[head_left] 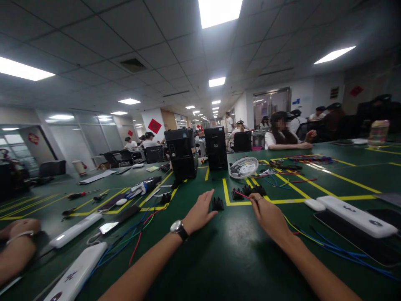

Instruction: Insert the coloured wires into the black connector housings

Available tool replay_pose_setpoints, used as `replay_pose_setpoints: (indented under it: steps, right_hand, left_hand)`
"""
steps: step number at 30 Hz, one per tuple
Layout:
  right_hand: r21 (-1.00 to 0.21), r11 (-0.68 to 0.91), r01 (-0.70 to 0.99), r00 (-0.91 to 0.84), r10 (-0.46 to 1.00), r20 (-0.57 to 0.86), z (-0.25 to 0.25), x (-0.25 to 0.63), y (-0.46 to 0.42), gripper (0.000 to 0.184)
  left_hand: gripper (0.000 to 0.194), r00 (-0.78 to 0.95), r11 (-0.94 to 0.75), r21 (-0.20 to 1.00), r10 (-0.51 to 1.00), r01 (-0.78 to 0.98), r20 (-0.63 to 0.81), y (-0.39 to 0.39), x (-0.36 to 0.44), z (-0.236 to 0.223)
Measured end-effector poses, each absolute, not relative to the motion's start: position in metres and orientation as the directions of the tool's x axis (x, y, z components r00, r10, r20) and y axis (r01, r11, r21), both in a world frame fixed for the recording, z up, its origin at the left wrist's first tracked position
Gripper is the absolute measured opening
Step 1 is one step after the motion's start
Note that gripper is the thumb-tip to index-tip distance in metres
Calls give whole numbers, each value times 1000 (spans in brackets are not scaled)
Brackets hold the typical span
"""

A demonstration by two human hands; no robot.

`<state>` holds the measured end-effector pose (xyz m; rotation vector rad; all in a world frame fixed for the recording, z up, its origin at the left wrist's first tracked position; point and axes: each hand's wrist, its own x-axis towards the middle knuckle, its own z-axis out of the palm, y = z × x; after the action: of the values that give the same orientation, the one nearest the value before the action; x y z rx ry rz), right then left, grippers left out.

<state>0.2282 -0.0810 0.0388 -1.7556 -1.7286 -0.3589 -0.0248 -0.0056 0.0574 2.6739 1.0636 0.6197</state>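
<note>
My left hand (200, 212), with a watch (178, 229) on its wrist, hovers or rests over the green table, fingers stretched out. Just right of its fingertips sits a small black connector block (217, 204). Between thumb and fingers my right hand (270, 218) pinches a red wire (240, 194); its far end points left toward another black connector block (237, 194). More black connector blocks (255, 190) stand in a row behind the right fingertips. Whether the wire touches a block is too small to tell.
Two black computer cases (180, 152) stand behind a white basket (243, 168). Loose wires (138, 234) lie left, with more blue wires (338, 248) right. White power banks (357, 216) lie at both sides. Another person's hand (21, 230) is far left; a co-worker (283, 136) sits opposite.
</note>
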Motion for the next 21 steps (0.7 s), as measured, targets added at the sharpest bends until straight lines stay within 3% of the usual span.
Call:
replay_pose_setpoints:
  steps: [3, 8, 12, 15, 18, 21]
  right_hand:
    - [-228, 18, 973, 118, 813, 570, 36, 228, -87, 23]
    - [-142, 15, 990, 58, 868, 493, 35, 220, -92, 24]
    - [-152, 19, 988, 59, 869, 491, 38, 216, -93, 27]
    - [-220, 8, 976, 107, 854, 509, 38, 219, -90, 29]
    - [-303, 14, 953, 153, 840, 520, 38, 221, -82, 31]
    - [-377, 106, 920, 133, 820, 556, 41, 212, -72, 33]
  left_hand:
    - [83, 462, -570, 446, 821, 690, 334, 31, -4, 25]
    - [58, 490, -572, 460, 820, 679, 295, 47, 4, 1]
    - [47, 408, -538, 573, 842, 617, 352, 45, 6, 5]
    - [45, 333, -517, 755, 851, 402, 406, 38, 5, 6]
    - [50, 283, -361, 933, 895, 3, 346, 21, 4, 5]
    - [60, 328, -134, 935, 912, -329, 246, -1, 1, 4]
